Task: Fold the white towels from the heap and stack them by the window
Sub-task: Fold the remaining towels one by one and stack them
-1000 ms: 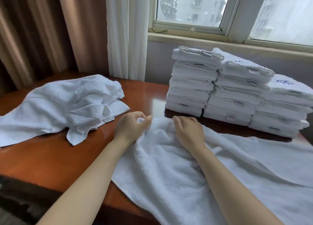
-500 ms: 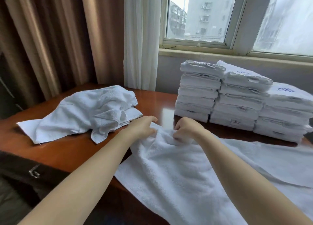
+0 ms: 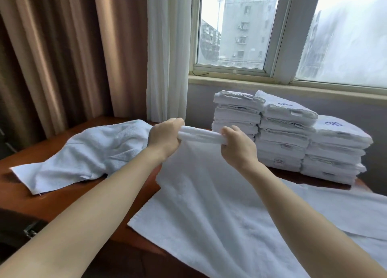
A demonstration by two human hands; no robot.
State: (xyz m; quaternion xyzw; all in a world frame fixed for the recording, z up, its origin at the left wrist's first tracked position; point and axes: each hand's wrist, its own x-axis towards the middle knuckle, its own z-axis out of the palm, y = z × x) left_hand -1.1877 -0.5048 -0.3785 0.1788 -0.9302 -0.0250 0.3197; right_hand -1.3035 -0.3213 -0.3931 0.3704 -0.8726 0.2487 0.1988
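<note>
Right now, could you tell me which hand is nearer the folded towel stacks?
Right. The right hand grips the towel edge in front of the folded towel stacks; the left hand grips it further left, toward the heap.

Both hands, the left hand (image 3: pixel 164 138) and the right hand (image 3: pixel 237 147), gripped the bunched edge of a white terry towel (image 3: pixel 209 204) above a reddish-brown wooden table (image 3: pixel 62 198). Three stacks of folded white towels (image 3: pixel 287 137) stood beneath the window (image 3: pixel 282 33); a crumpled white towel heap (image 3: pixel 90 154) lay to the left.
</note>
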